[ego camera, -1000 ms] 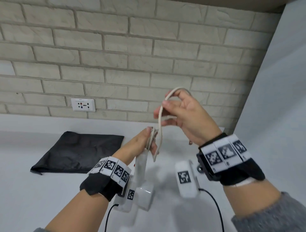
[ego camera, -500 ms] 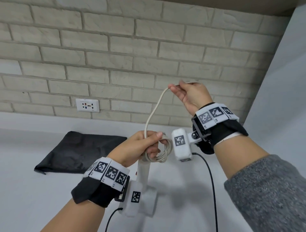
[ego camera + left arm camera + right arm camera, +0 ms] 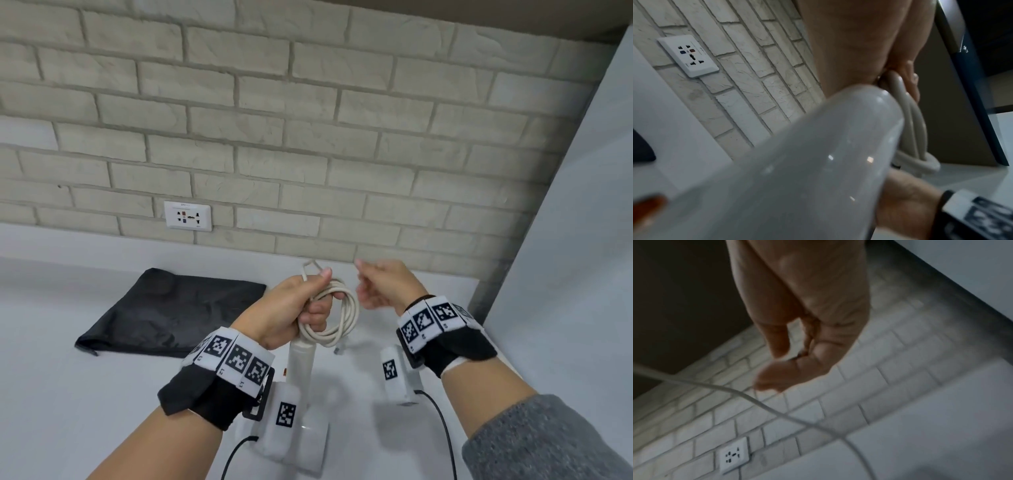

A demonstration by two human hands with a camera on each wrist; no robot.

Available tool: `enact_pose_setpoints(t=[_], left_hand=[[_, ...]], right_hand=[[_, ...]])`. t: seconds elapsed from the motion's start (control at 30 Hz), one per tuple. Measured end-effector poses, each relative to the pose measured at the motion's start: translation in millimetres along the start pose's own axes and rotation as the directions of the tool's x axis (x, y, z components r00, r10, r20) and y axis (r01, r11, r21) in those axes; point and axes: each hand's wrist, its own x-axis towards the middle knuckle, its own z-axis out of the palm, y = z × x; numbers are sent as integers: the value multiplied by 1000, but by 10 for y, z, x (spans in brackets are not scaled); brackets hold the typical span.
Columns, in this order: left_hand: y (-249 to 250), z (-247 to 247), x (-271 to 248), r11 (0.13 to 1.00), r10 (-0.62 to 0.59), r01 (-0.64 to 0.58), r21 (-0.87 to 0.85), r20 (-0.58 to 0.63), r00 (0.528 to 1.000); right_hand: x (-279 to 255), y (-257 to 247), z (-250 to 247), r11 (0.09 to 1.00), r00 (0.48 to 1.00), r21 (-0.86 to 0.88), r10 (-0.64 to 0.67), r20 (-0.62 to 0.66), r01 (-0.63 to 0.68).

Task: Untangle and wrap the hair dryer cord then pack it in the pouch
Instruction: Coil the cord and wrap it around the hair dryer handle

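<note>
My left hand [image 3: 313, 303] grips a coil of white cord [image 3: 342, 317] against the top of the white hair dryer's handle [image 3: 301, 363]. The dryer's body [image 3: 310, 442] hangs below my wrist. A small loop of cord [image 3: 310, 265] sticks up above my thumb. In the left wrist view the glossy dryer [image 3: 807, 162] fills the foreground, with the cord strands [image 3: 914, 129] under my fingers [image 3: 910, 81]. My right hand [image 3: 373, 284] hovers just right of the coil with loosely curled fingers and holds nothing. A blurred cord strand [image 3: 760, 402] crosses below that hand [image 3: 789, 363]. The black pouch [image 3: 171, 308] lies flat to the left.
A white counter [image 3: 68, 394] runs below my hands. Behind it is a brick wall with a power outlet [image 3: 187, 216]. A pale side panel [image 3: 565, 274] closes off the right. Black cables [image 3: 442, 428] trail from the wrist cameras.
My right hand let go of the raised cord and dropped beside the coil. The stretch it held now lies in the coil that my left hand grips.
</note>
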Motion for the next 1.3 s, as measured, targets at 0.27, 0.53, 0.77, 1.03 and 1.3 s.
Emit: enact_pose_setpoints(t=[0.27, 0.53, 0.77, 1.03, 1.3], left_hand=[[38, 82, -41, 975, -15, -4, 224, 82, 997], [-38, -52, -82, 992, 29, -33, 119, 35, 999], [-129, -14, -80, 969, 124, -114, 219, -32, 992], [-153, 67, -31, 923, 298, -191, 333, -306, 904], [-214, 136, 53, 913, 377, -242, 329, -450, 810]], right_hand=[[-298, -424, 173, 810, 689, -180, -332, 644, 559], [-98, -220, 167, 831, 810, -99, -495, 314, 547], [-184, -28, 221, 854, 842, 28, -517, 156, 520], [-470, -135, 159, 878, 857, -111, -418, 300, 466], [-555, -78, 204, 948, 928, 162, -305, 215, 274]])
